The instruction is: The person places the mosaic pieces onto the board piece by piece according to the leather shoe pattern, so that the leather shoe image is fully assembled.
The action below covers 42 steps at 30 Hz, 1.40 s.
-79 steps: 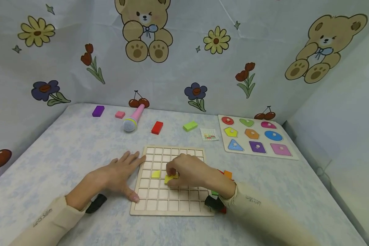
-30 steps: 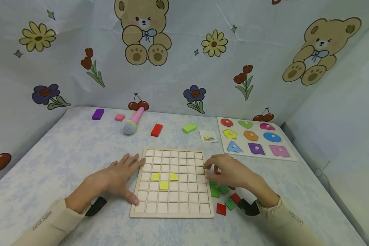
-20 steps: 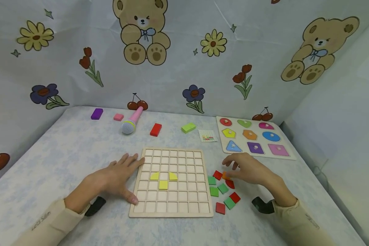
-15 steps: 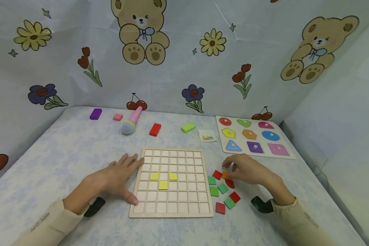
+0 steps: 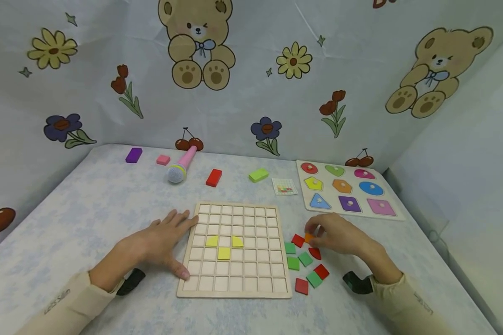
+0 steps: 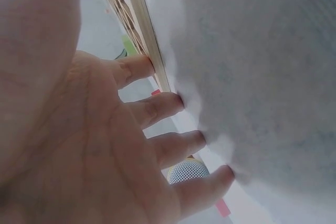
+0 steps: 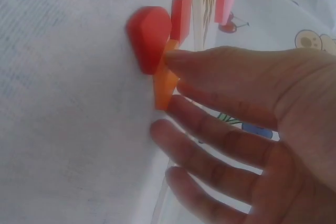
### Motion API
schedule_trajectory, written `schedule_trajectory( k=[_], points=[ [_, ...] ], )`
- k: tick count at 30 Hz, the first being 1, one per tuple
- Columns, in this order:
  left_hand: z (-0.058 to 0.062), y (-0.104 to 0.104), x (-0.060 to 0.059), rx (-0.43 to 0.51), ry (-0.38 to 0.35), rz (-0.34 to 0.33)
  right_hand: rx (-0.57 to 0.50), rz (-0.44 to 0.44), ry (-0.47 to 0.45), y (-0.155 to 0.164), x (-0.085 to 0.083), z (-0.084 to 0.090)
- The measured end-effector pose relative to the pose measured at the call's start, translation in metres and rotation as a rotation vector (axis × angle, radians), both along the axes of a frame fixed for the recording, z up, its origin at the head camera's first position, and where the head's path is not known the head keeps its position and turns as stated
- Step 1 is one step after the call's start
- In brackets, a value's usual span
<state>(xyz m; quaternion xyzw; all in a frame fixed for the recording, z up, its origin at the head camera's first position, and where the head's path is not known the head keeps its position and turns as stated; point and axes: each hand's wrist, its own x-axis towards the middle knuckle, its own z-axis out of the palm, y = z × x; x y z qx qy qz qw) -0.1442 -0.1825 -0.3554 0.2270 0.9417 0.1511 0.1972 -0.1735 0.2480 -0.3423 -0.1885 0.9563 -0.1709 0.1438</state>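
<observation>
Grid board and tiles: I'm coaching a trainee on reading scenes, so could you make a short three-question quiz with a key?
1. How many yellow tiles lie in the grid board?
2. True or false: the left hand rests at the board's edge.
3. Which tile does the right hand touch: A, a green one; B, an orange one; C, a yellow one?

Key
1. Three.
2. True.
3. B, the orange tile.

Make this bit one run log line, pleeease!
left hand: touches grid board | right hand: pinches orange piece | on board: three yellow pieces
</observation>
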Motion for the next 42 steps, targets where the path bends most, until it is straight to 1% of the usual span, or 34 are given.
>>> schedule_trajectory(
  k=[4, 8, 13, 18, 20, 23, 26, 29, 35, 42],
  points=[
    [0.001, -0.001, 0.0, 0.002, -0.013, -0.004, 0.012, -0.008, 0.004, 0.0, 0.003, -0.001],
    [0.005, -0.005, 0.002, 0.014, -0.028, -0.005, 0.014, 0.002, 0.014, -0.001, 0.003, 0.0],
    [0.009, -0.006, 0.002, 0.034, -0.036, -0.005, 0.049, 0.004, 0.038, -0.003, 0.002, 0.003],
    [0.009, -0.005, 0.002, 0.021, -0.03, 0.0, 0.08, -0.017, 0.061, -0.012, 0.005, 0.01],
    [0.008, -0.005, 0.002, 0.02, -0.024, -0.001, 0.08, -0.01, 0.068, -0.019, 0.008, 0.015],
    [0.007, -0.005, 0.002, 0.022, -0.008, -0.002, 0.067, 0.043, 0.091, -0.033, 0.011, 0.021],
    [0.005, -0.005, 0.002, 0.021, 0.007, 0.001, 0.048, 0.12, 0.128, -0.047, 0.012, 0.024],
    [0.004, -0.005, 0.002, 0.018, 0.006, 0.01, 0.038, 0.161, 0.153, -0.062, 0.011, 0.024],
    [0.003, -0.002, 0.006, 0.017, -0.02, 0.013, 0.056, 0.204, 0.145, -0.091, 0.014, 0.02],
    [0.003, -0.002, 0.005, 0.014, -0.011, 0.022, 0.058, 0.335, 0.184, -0.124, 0.014, 0.02]
  ],
)
